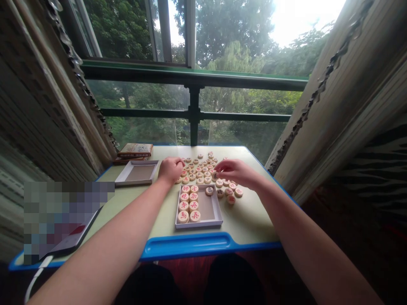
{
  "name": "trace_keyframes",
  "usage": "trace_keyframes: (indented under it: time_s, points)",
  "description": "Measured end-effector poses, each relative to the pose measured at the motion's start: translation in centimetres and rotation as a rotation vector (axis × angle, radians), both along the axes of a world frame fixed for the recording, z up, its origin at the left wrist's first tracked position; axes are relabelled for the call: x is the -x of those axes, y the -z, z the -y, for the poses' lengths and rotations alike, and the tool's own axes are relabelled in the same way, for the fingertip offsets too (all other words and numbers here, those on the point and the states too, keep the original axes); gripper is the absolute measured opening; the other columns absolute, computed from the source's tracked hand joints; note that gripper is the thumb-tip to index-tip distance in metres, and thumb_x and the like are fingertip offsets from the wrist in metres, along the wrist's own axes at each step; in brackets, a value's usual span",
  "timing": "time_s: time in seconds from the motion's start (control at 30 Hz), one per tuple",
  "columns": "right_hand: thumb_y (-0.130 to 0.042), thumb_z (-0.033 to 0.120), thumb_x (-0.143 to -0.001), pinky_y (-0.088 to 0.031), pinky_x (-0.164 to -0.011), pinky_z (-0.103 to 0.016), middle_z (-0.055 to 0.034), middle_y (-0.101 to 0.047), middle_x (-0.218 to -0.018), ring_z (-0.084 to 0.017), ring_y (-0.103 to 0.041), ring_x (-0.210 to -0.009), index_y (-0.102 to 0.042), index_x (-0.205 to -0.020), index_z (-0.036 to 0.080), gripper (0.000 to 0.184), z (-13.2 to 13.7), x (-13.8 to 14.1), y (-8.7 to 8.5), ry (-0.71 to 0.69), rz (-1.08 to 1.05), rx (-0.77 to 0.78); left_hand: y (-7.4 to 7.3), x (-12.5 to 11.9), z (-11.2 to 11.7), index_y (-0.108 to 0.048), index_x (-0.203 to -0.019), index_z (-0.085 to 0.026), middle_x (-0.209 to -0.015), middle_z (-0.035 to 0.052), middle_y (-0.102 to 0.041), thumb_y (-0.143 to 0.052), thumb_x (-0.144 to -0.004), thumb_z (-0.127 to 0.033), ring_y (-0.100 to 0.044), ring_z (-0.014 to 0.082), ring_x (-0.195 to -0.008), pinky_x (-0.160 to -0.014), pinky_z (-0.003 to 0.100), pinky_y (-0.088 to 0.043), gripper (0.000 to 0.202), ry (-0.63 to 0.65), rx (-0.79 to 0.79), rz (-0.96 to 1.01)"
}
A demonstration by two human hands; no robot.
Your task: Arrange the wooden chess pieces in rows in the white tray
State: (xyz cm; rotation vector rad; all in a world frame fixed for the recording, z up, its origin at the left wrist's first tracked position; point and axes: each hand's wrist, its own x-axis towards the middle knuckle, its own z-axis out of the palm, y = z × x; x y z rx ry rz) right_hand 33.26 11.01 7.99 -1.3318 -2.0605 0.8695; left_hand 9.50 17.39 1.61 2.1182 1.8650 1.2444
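A shallow white box holds Chinese chess pieces in two columns on its left side, red characters up, some of them stacked. A single black-lettered piece lies at the box's upper right. Behind the box spreads a loose heap of round wooden chess pieces. My left hand is closed in a fist at the heap's left edge; what it holds, if anything, is hidden. At the heap's right side, the fingertips of my right hand pinch a Chinese chess piece with dark lettering.
An open box lid lies at the table's left, near stacked brown boxes or books. A tablet-like device, partly blurred out, with a white cable, is at far left. Curtains flank the window; the table has a raised blue edge.
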Motion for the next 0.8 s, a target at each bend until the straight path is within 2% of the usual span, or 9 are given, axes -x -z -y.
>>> trace_keyframes:
  time_s: [0.1, 0.17, 0.33, 0.47, 0.6, 0.8]
  points:
    - [-0.062, 0.025, -0.074, -0.040, -0.055, -0.020, -0.0011, -0.066, -0.071, -0.010, -0.056, -0.064, -0.069, -0.083, 0.016, 0.015, 2.3, 0.9, -0.9, -0.283, 0.144, -0.048, 0.0, -0.1, -0.1, -0.069, -0.062, -0.021, -0.074, 0.0028, -0.071, -0.042, -0.069, -0.018, -0.063, 0.0190, -0.079, -0.076, 0.027, -0.047, 0.028, 0.012, 0.005, -0.002]
    - [-0.062, 0.024, -0.075, -0.040, -0.055, -0.020, 0.0000, -0.065, -0.070, -0.010, -0.056, -0.062, -0.070, -0.082, 0.018, 0.012, 3.3, 1.5, -1.1, -0.339, 0.219, -0.072, 0.1, -0.1, -0.2, -0.068, -0.062, -0.021, -0.073, 0.0027, -0.071, -0.042, -0.069, -0.019, -0.063, 0.0187, -0.079, -0.075, 0.027, -0.047, 0.027, 0.020, 0.004, -0.004]
    - [-0.063, 0.017, -0.073, -0.042, -0.064, -0.024, -0.0008, -0.068, -0.078, -0.013, -0.058, -0.071, -0.070, -0.078, 0.020, 0.009, 3.3, 2.5, 0.2, -0.286, 0.376, -0.194, 0.0, 0.0, -0.1, -0.068, -0.061, -0.021, -0.073, 0.0034, -0.070, -0.042, -0.068, -0.018, -0.062, 0.0192, -0.077, -0.074, 0.027, -0.047, 0.027, 0.004, -0.018, 0.008]
    - [-0.062, 0.019, -0.074, -0.042, -0.063, -0.024, -0.0034, -0.066, -0.080, -0.016, -0.058, -0.074, -0.068, -0.077, 0.019, 0.007, 2.4, 2.9, 1.2, -0.196, 0.470, -0.260, -0.1, 0.2, 0.0, -0.069, -0.062, -0.020, -0.072, 0.0039, -0.070, -0.042, -0.068, -0.019, -0.062, 0.0191, -0.078, -0.074, 0.027, -0.047, 0.028, -0.019, -0.038, 0.006]
    - [-0.062, 0.018, -0.074, -0.041, -0.062, -0.023, -0.0038, -0.064, -0.086, -0.015, -0.057, -0.075, -0.069, -0.079, 0.020, 0.009, 2.1, 2.7, 1.2, -0.153, 0.523, -0.284, -0.2, 0.3, 0.1, -0.069, -0.063, -0.020, -0.072, 0.0041, -0.070, -0.041, -0.069, -0.019, -0.062, 0.0191, -0.077, -0.074, 0.026, -0.046, 0.029, -0.028, -0.032, -0.008]
    - [-0.063, 0.025, -0.073, -0.040, -0.063, -0.024, -0.0040, -0.063, -0.080, -0.016, -0.054, -0.074, -0.070, -0.077, 0.019, 0.010, 2.0, 2.5, 1.1, -0.166, 0.563, -0.313, -0.2, 0.3, 0.1, -0.069, -0.064, -0.020, -0.074, 0.0042, -0.070, -0.042, -0.070, -0.017, -0.062, 0.0185, -0.079, -0.075, 0.025, -0.046, 0.028, -0.003, -0.013, -0.043]
